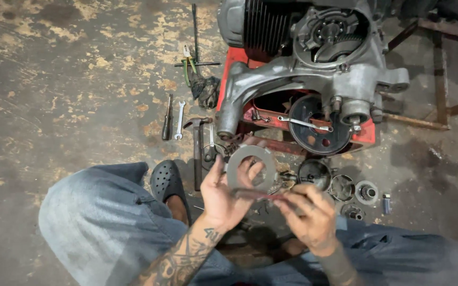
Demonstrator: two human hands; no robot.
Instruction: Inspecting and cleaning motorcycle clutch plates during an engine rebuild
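Ring-shaped grey plate (250,167), flat and round with a wide hole in its middle, stands nearly upright between the two hands, just above the person's knees; the left hand (222,193) is clamped on its left edge, thumb up along the rim and fingers curled behind, one fingertip showing through the hole; the right hand (309,214) is closed on the end of a thin dark red strip (258,195), which lies level across the bottom edge of the plate and touches it; whether the left hand also pinches the strip's other end cannot be told, since the plate and fingers cover it.

Just right of the grip, on the stained concrete floor (80,69), lie a dark round clutch housing (314,173), a slotted basket (341,187), a small toothed gear (367,192) and a little blue lighter (387,203); beyond the grip, further from the person, a grey engine case (314,74) with black cooling fins rests over a red tray (367,136), with a dark round cover (316,124) and a flat wrench (306,123) lying in the tray; just left of the plate a hammer (197,151) lies on the floor, and further left a small spanner (179,120) and a screwdriver (167,124) lie side by side; green-handled pliers (189,66) lie well beyond those; below the grip are blue denim knees, with a dark clog (166,180) near the left wrist.
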